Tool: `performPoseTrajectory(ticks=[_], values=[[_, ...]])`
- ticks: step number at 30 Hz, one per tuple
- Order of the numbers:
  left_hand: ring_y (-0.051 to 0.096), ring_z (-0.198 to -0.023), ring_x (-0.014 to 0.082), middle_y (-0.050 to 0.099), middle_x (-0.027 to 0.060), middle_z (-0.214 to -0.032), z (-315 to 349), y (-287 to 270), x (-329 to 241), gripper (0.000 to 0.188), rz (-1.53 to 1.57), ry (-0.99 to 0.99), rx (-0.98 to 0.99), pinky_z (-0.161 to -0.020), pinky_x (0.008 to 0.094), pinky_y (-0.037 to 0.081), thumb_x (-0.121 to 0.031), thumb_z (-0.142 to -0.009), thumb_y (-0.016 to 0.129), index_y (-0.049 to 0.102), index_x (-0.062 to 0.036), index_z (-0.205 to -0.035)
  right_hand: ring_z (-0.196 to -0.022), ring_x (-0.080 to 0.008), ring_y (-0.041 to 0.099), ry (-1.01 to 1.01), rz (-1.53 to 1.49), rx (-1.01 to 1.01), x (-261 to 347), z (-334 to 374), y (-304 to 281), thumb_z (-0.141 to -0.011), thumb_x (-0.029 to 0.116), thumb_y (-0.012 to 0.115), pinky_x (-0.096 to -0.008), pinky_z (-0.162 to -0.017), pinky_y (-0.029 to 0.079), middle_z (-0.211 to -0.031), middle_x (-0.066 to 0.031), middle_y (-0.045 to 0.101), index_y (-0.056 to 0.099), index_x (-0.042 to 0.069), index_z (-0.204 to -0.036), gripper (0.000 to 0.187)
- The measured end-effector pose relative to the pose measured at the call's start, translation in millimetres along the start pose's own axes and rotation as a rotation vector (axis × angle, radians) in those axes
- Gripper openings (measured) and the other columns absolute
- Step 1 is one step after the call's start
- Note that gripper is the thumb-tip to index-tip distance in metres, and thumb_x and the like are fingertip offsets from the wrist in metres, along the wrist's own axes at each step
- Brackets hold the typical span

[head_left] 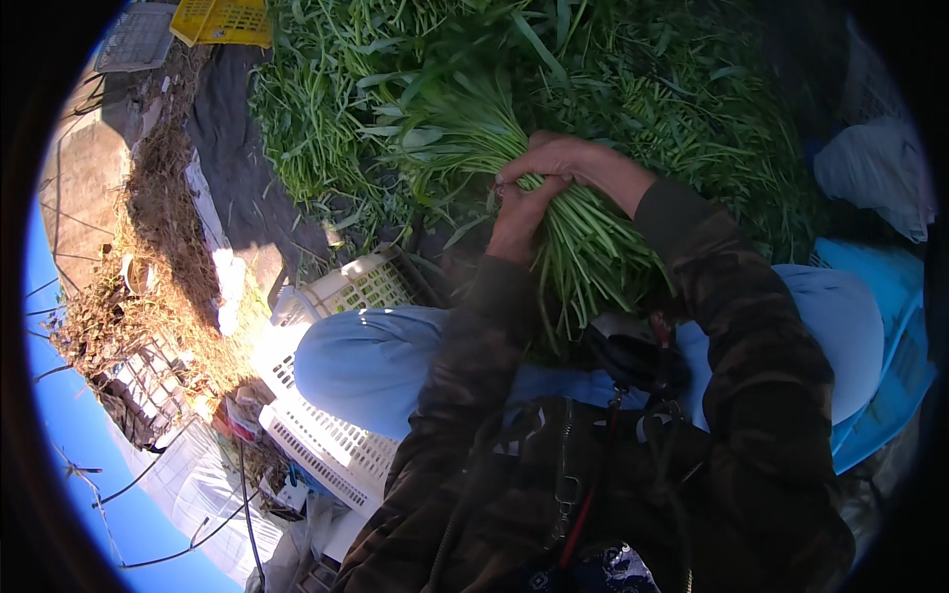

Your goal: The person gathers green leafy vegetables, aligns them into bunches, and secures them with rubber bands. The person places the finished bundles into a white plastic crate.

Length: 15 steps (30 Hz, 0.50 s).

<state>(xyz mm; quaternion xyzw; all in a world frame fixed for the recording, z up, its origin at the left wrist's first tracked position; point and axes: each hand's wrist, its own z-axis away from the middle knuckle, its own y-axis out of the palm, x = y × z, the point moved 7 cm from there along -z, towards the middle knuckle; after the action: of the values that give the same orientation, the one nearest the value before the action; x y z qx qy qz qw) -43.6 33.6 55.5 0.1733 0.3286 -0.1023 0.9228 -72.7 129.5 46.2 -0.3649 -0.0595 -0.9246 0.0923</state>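
A thick bunch of leafy green vegetables [593,242] lies across my lap, its pale stems fanning toward me and its leaves pointing away to the upper left. My left hand [520,219] grips the bunch from the near left side, fingers pressed against the stems. From the far right, my right hand [568,161] wraps over the top of the same bunch. Both hands meet around its narrow middle; whether a tie is there I cannot make out. Beyond them spreads a large heap of loose greens [692,109].
White plastic crates [331,450] stand beside my left knee. A blue plastic tub [885,395] is by my right knee, with a pale sack [875,168] beyond it. A yellow crate [222,22] and a grey crate [136,38] sit at the far left, near dry straw [148,282].
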Motion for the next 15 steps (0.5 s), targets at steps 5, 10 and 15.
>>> performPoseTrajectory(ticks=[5, 10, 15], values=[[0.064, -0.086, 0.0204, 0.064, 0.0119, -0.098, -4.1, 1.0, 10.4, 0.044, 0.050, -0.159, 0.081, -0.070, 0.0322, 0.054, -0.018, -0.081, 0.073, 0.054, 0.0016, -0.116, -0.082, -0.0186, 0.059, -0.108, 0.192, 0.184, 3.9, -12.6, 12.7, -0.067, 0.035, 0.080, -0.0285, -0.077, 0.044, -0.086, -0.0110, 0.065, 0.066, -0.005, -0.098, 0.053], [0.062, -0.091, 0.0205, 0.063, 0.0104, -0.105, 2.7, 7.8, 2.9, 0.047, -0.061, -0.114, 0.087, -0.076, 0.0326, 0.052, -0.023, -0.084, 0.072, 0.052, 0.0007, -0.119, -0.089, -0.0197, 0.058, -0.156, 0.154, 0.308, 10.4, -5.4, 9.7, -0.067, 0.033, 0.081, -0.0304, -0.078, 0.045, -0.097, -0.0134, 0.063, 0.061, -0.006, -0.108, 0.060], [0.058, -0.099, 0.0218, 0.059, 0.0087, -0.115, 13.0, 2.7, -25.2, 0.052, -0.178, 0.109, 0.215, -0.084, 0.0332, 0.048, -0.027, -0.088, 0.066, 0.045, 0.0006, -0.127, -0.112, -0.0260, 0.051, -0.021, -0.038, 0.200, 16.1, 25.4, -4.4, -0.068, 0.034, 0.080, -0.0348, -0.088, 0.043, -0.123, -0.0190, 0.052, 0.045, -0.006, -0.128, 0.080]])
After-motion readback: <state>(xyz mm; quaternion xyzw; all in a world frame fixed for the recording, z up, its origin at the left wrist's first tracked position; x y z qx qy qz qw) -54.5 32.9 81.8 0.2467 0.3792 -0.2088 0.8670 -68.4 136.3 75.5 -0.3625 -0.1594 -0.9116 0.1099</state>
